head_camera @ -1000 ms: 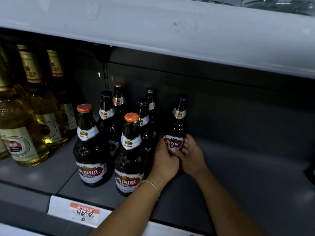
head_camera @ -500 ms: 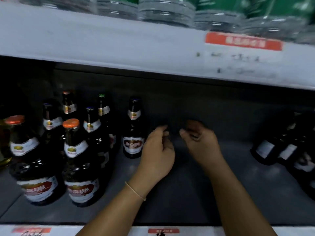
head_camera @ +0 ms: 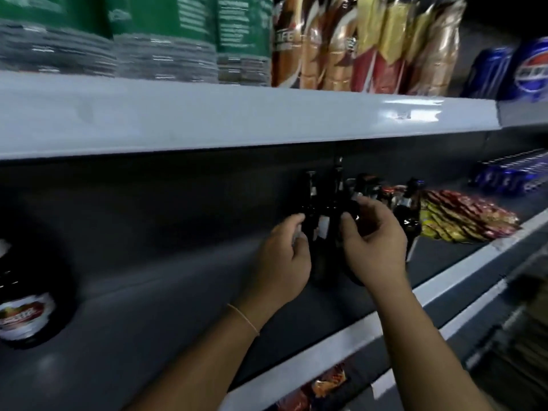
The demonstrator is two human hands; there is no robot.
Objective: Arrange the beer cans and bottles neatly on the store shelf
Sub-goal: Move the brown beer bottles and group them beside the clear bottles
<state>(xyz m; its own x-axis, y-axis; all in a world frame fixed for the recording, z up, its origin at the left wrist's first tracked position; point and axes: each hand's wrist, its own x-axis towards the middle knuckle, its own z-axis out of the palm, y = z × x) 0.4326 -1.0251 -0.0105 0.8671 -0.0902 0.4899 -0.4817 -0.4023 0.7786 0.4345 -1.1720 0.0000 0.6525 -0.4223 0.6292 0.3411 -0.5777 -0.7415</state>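
Observation:
A cluster of dark beer bottles (head_camera: 324, 232) stands toward the back of the grey shelf (head_camera: 148, 307), right of centre. My left hand (head_camera: 284, 259) curls its fingers against the left side of the front bottle. My right hand (head_camera: 375, 244) wraps thumb and fingers round the shoulder of a neighbouring dark bottle (head_camera: 355, 213). More bottles (head_camera: 410, 212) stand just behind and to the right, partly hidden by my hands. One brown bottle with a red label (head_camera: 26, 295) sits at the far left edge. Motion blur softens the view.
The white upper shelf lip (head_camera: 237, 120) hangs low over the bottles. Red and yellow snack packets (head_camera: 465, 218) lie right of the bottles, with blue cans (head_camera: 504, 173) beyond. Green packs (head_camera: 166, 34) and bagged goods (head_camera: 370, 43) fill the shelf above. A white front rail (head_camera: 326, 348) borders the shelf.
The view has swung right along the shelf. Both hands left the U8 bottle group, crossed the bare stretch empty and now close on the dark bottles to the right.

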